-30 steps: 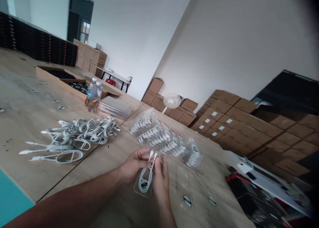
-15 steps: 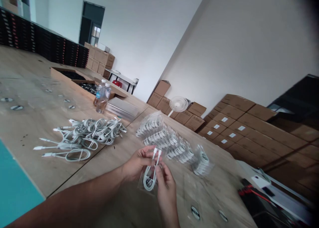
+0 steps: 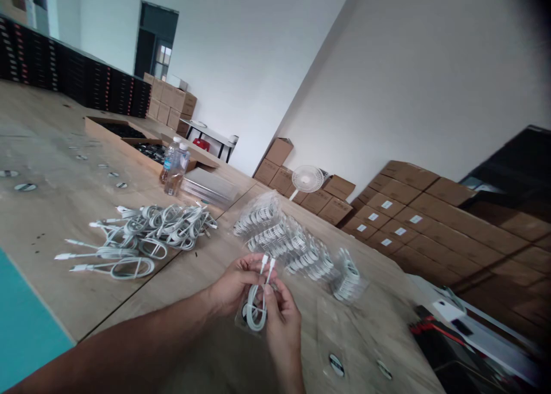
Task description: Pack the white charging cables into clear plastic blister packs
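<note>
Both hands meet over the wooden table at lower centre. My left hand pinches a coiled white cable that sits partly inside a small clear plastic bag. My right hand grips the same cable and bag from the right, thumb pressed on the cable just below its two white plugs. A row of bagged white cables lies just beyond the hands. A loose pile of unbagged white cables lies to the left.
Two water bottles stand by a stack of clear bags and an open cardboard box. A white fan and stacked cardboard boxes line the wall. Round stickers lie near my right hand.
The cable has slid slightly deeper into the bag between my hands. The view shifted a little; the hands stay in the same place.
</note>
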`<act>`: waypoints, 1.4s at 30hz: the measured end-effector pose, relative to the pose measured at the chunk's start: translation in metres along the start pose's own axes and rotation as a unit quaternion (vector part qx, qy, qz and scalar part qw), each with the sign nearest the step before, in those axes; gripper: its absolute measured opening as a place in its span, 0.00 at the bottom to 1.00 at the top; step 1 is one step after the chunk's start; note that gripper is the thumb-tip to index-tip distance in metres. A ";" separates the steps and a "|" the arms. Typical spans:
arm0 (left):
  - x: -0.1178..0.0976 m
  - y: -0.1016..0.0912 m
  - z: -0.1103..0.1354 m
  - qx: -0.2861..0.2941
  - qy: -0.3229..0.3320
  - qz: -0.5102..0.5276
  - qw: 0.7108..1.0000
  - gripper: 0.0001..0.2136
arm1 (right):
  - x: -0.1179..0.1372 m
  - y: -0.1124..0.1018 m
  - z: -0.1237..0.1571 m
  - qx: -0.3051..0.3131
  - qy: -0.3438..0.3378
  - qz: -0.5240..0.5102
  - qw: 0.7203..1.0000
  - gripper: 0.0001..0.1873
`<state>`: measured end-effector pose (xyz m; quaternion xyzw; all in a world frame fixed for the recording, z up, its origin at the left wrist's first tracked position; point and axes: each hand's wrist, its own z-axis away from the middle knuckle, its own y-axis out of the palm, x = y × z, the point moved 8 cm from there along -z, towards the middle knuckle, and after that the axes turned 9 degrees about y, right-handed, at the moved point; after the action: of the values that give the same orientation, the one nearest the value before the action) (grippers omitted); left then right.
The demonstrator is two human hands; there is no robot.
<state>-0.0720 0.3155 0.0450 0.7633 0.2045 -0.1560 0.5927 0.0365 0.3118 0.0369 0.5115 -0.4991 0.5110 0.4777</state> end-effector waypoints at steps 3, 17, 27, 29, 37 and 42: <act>-0.012 -0.007 -0.006 -0.018 0.023 0.009 1.000 0.19 | -0.004 0.007 0.002 0.061 0.029 -0.022 0.997 0.30; -0.017 -0.011 -0.010 -0.034 0.061 0.011 0.998 0.22 | -0.024 0.022 0.012 0.114 0.140 -0.051 0.982 0.19; -0.032 -0.020 -0.013 -0.047 0.019 -0.011 0.999 0.16 | -0.018 0.032 0.012 0.187 0.106 0.045 0.976 0.19; -0.036 -0.022 -0.015 -0.051 0.019 -0.038 0.998 0.15 | -0.017 0.034 0.012 0.192 0.094 0.058 0.975 0.20; -0.046 -0.022 -0.014 -0.073 0.046 -0.105 0.991 0.14 | -0.016 0.039 0.016 0.216 0.075 0.077 0.970 0.21; -0.047 -0.023 -0.014 -0.084 0.048 -0.112 0.989 0.12 | -0.018 0.042 0.015 0.226 0.078 0.067 0.969 0.22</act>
<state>-0.1246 0.3277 0.0513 0.6894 0.3299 -0.1667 0.6230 -0.0047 0.2950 0.0181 0.5301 -0.3649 0.6797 0.3520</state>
